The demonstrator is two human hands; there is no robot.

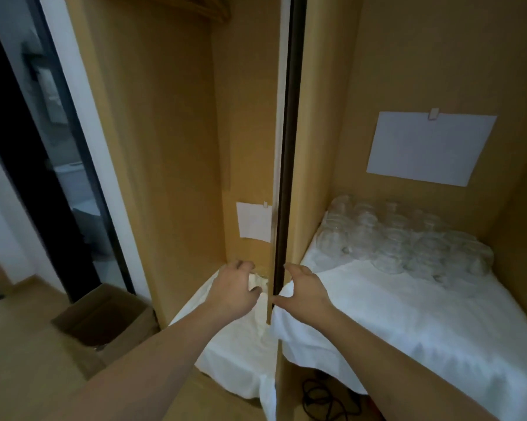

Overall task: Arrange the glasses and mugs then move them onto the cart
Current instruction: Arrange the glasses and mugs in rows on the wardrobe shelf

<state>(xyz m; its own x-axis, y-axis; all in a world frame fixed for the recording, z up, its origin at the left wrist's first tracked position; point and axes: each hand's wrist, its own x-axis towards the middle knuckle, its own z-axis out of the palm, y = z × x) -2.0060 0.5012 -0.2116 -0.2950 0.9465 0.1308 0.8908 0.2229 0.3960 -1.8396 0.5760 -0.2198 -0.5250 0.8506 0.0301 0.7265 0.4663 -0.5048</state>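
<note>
Several clear glasses stand packed together at the back of the right compartment, on a white cloth. My right hand hovers over that cloth's left edge, right beside the dark vertical divider, with its fingers spread and loosely curved and nothing in them. My left hand reaches into the left compartment, where its curved fingers arch over a blurred white thing lying on another white cloth. What that white thing is cannot be told. No cart is in view.
Wooden cabinet walls enclose both compartments. White paper sheets are clipped to the back walls. An open cardboard box sits on the wooden floor at the left. A black cable lies under the right shelf. A dark doorway is at far left.
</note>
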